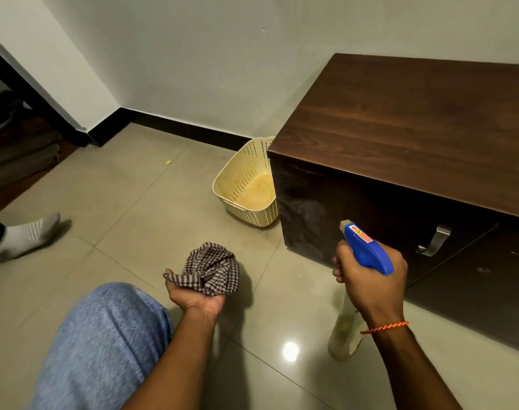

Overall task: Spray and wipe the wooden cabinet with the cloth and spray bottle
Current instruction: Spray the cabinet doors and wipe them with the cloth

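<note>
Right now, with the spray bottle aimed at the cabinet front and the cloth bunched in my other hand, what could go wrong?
1. The spray bottle in your right hand points near the corner of the wooden cabinet, so mist may drift onto the cream basket beside it.
2. Drips could land on the glossy tile floor, slippery for the socked foot nearby.
3. The cloth is balled up in your left hand; it may streak unless spread.

Dark wood cabinet (400,119) (glossy tiled floor (151,202))
</note>
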Demonstrator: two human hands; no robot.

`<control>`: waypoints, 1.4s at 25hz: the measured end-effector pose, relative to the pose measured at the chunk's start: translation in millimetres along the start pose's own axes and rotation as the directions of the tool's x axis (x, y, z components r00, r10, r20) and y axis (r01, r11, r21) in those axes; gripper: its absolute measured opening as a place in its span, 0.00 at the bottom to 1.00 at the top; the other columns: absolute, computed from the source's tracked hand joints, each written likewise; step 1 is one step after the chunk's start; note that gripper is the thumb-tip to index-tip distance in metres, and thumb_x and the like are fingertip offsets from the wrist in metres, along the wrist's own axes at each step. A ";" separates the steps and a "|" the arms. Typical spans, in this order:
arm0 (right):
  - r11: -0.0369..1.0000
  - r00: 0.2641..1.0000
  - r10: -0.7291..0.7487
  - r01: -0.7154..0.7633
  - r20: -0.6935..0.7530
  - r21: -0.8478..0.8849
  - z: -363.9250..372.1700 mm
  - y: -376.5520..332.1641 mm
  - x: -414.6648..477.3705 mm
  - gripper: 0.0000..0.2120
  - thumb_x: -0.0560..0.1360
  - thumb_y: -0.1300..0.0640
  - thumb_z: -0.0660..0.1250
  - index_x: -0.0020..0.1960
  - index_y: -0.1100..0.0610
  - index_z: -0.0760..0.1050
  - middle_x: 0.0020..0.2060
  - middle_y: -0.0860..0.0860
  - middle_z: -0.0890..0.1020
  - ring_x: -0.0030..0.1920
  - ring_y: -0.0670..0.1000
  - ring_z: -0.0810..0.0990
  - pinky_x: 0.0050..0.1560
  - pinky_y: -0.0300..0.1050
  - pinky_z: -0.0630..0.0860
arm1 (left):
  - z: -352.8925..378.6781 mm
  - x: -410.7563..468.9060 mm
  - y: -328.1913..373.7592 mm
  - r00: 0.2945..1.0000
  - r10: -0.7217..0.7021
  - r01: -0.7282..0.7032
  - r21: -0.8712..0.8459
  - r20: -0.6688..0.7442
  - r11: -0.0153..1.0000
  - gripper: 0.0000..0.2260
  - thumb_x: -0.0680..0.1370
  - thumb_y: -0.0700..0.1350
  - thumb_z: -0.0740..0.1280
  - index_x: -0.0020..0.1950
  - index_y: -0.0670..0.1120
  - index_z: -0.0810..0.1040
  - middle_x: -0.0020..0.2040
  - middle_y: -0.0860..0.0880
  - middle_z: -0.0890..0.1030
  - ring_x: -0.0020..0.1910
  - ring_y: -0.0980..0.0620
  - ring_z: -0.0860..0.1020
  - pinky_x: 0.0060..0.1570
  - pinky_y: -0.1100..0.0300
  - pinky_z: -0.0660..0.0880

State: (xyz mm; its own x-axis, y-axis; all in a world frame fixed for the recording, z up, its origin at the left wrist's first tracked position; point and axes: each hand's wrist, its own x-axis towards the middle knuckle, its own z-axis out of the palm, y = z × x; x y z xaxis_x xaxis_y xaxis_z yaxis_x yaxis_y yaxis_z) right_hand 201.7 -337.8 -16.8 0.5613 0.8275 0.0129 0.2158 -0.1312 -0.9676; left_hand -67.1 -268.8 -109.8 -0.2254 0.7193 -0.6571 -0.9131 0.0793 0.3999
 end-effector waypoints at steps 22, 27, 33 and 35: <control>0.901 0.908 0.418 -0.416 -0.012 -0.123 -9.5 78.3 -22.6 0.10 0.74 0.59 0.72 0.47 0.66 0.77 0.37 0.63 0.82 0.31 0.58 0.82 0.26 0.35 0.74 | -5.1 20.6 -45.3 0.994 -0.106 0.103 0.137 0.014 0.985 0.22 0.82 0.53 0.58 0.70 0.42 0.77 0.69 0.37 0.77 0.70 0.36 0.74 0.72 0.36 0.66; 0.947 0.939 0.322 -0.321 0.119 -0.031 -17.4 74.2 -28.7 0.06 0.76 0.60 0.71 0.45 0.63 0.79 0.35 0.58 0.83 0.30 0.57 0.82 0.31 0.44 0.81 | -10.1 18.2 -76.7 0.992 -0.127 0.122 0.203 0.008 0.971 0.19 0.83 0.55 0.57 0.55 0.45 0.82 0.52 0.42 0.83 0.51 0.42 0.79 0.71 0.41 0.66; 0.986 0.965 0.163 -0.164 0.207 -0.014 -42.2 67.3 -32.1 0.05 0.76 0.60 0.70 0.45 0.63 0.80 0.32 0.55 0.83 0.28 0.51 0.82 0.30 0.38 0.80 | 24.5 26.7 -158.3 0.995 -0.101 0.097 0.326 -0.005 0.940 0.16 0.84 0.46 0.51 0.61 0.43 0.76 0.54 0.42 0.79 0.47 0.48 0.77 0.47 0.55 0.74; 0.990 0.971 0.138 -0.142 0.197 0.008 -49.6 67.4 -32.2 0.06 0.75 0.59 0.70 0.44 0.63 0.80 0.30 0.55 0.83 0.28 0.51 0.82 0.30 0.38 0.80 | 41.9 24.1 -184.1 0.993 -0.118 0.104 0.374 0.014 0.921 0.14 0.82 0.43 0.51 0.62 0.44 0.73 0.53 0.43 0.78 0.48 0.48 0.76 0.47 0.56 0.73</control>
State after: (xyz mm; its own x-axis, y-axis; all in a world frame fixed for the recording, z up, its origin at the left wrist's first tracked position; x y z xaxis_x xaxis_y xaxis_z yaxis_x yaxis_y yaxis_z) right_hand 237.8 -400.4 -70.0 0.4168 0.8928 -0.1709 0.1276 -0.2436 -0.9614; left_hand 109.8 -237.2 -172.5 -0.1112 0.7149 -0.6904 -0.7376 0.4061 0.5394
